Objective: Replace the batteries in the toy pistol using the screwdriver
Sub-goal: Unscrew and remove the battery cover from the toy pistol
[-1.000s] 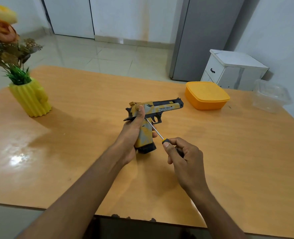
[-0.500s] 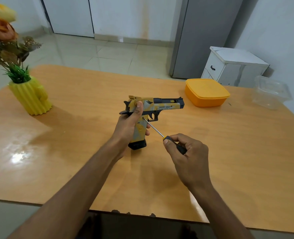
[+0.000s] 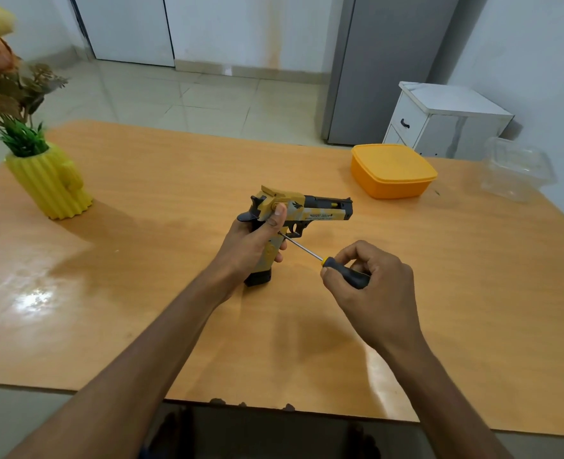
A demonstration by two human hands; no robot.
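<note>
Toy pistol (image 3: 307, 212), yellow and grey with a black slide, stands grip-down on the wooden table (image 3: 174, 180); its grip is mostly hidden by the left hand (image 3: 252, 241) wrapped around it. Slide lettering is too small to read. The right hand (image 3: 370, 286) grips the screwdriver (image 3: 323, 260), tip against the grip.

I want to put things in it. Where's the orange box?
In the head view, the orange box sits lid on at the table's far right, beside the clear plastic tub, beyond the toy pistol.

One toy pistol (image 3: 310, 212), one screwdriver (image 3: 327, 263), two tubs (one orange (image 3: 393, 170), one clear (image 3: 515, 168)), one vase (image 3: 50, 182).
</note>
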